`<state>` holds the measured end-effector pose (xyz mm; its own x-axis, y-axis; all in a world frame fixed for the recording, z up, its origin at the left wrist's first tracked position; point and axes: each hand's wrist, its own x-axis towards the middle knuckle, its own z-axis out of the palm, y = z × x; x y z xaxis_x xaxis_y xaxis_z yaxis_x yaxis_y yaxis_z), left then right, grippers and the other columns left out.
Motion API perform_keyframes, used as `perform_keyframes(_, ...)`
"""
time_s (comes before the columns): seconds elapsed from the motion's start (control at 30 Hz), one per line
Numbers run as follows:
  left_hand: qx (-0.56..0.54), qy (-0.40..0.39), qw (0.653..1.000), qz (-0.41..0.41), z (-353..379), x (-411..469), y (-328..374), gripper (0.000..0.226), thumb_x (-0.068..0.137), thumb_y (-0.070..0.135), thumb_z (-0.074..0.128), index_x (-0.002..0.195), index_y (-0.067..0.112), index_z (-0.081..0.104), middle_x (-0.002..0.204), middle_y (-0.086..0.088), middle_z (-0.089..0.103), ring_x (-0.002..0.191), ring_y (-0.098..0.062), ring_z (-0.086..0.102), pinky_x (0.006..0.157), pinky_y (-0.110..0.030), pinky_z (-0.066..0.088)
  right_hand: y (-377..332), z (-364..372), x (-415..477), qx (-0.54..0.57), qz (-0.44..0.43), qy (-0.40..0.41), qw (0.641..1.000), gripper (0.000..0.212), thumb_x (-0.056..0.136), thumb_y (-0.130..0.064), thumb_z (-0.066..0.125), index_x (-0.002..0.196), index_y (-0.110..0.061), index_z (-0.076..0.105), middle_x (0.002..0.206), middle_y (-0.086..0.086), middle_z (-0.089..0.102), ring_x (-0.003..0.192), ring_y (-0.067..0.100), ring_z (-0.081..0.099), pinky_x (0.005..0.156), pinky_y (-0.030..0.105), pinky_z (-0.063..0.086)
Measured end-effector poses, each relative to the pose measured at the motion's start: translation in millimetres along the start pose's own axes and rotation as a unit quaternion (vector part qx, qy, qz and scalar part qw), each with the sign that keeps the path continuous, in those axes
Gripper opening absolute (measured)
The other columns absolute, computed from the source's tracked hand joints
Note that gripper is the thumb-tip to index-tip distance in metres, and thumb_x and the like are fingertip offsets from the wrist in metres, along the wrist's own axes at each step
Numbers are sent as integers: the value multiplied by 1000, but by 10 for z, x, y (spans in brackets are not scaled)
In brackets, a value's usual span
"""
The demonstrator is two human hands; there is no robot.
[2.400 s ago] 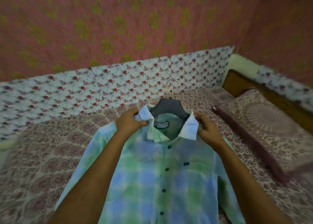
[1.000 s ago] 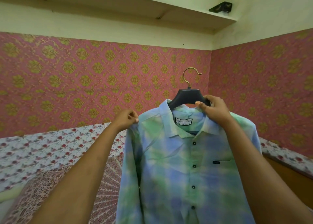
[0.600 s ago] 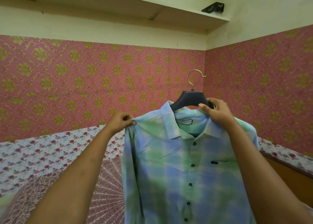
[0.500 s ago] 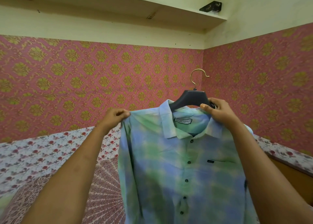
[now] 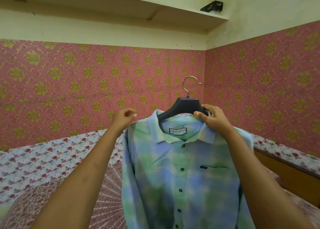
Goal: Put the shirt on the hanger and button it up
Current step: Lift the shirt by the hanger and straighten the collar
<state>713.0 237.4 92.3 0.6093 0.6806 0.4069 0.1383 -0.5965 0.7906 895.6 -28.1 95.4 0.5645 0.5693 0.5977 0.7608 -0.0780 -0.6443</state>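
Observation:
A blue-and-green plaid shirt [image 5: 183,176] hangs in the air in front of me on a dark hanger [image 5: 186,105] with a gold hook. Its front is buttoned with dark buttons below the open collar. My right hand [image 5: 210,117] grips the hanger's right arm together with the collar. My left hand [image 5: 124,117] is blurred at the shirt's left shoulder, fingers curled. Whether it still pinches the cloth does not show. The shirt's lower part runs out of view.
Below lies a bed with a patterned spread [image 5: 107,202] and a floral cloth [image 5: 43,159] along the wall. A wooden headboard [image 5: 285,175] stands at right. Pink-and-gold wallpaper covers the walls, and a shelf [image 5: 138,8] runs overhead.
The shirt on its hanger was lifted off the bed and is held up. In the last half second my left hand shifted right along the shoulder and blurred.

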Motion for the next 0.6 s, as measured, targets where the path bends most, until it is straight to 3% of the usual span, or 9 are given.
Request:
perform_keyframes(0.03,-38,-57,997,20,17,-66,167,28,91,25,56,115,12,61,105,-1,62,96,-17,58,91,-36,47,-19,26,8,-11,-4,2,1000,28,82,-31,65,97,-8,66,92,21,67,79,23,56,74,43,47)
perform_keyframes(0.1,-14,-182,982,53,51,-162,428,36,92,36,52,119,14,60,103,4,61,91,-7,57,83,-27,47,-40,61,33,-38,-9,6,999,31,81,-36,63,97,-9,65,89,18,66,81,28,58,73,44,46)
perform_keyframes(0.17,24,-241,968,64,82,-172,526,33,89,37,56,117,20,61,103,3,63,90,-10,57,79,-25,45,-59,50,44,-54,-14,16,998,40,76,-45,60,97,-11,65,87,14,66,83,30,59,74,46,47)
perform_keyframes(0.3,-53,-165,982,72,189,-94,502,10,87,21,63,84,12,66,71,-4,52,65,-15,47,59,-25,38,-60,20,53,-59,-17,37,997,29,81,-36,64,99,-13,66,84,6,64,79,22,55,74,42,46)
perform_keyframes(0.37,-75,-105,989,68,273,-76,542,8,86,13,63,80,8,64,65,-5,52,61,-17,48,56,-25,40,-64,44,33,-62,-19,40,997,31,80,-38,64,100,-14,65,83,2,62,78,18,53,72,40,45)
perform_keyframes(0.5,-181,-30,981,62,351,-123,653,9,84,13,66,91,9,69,64,5,63,59,-7,55,59,-23,46,-61,31,15,-42,-8,68,997,48,72,-45,55,105,-12,65,88,-1,62,81,16,54,70,30,39)
perform_keyframes(0.6,-87,-123,982,112,314,-197,764,26,87,25,61,110,13,67,97,10,66,83,0,57,76,-23,45,-59,32,21,-26,-3,76,997,42,76,-39,62,108,-11,65,95,3,66,87,16,56,75,29,40)
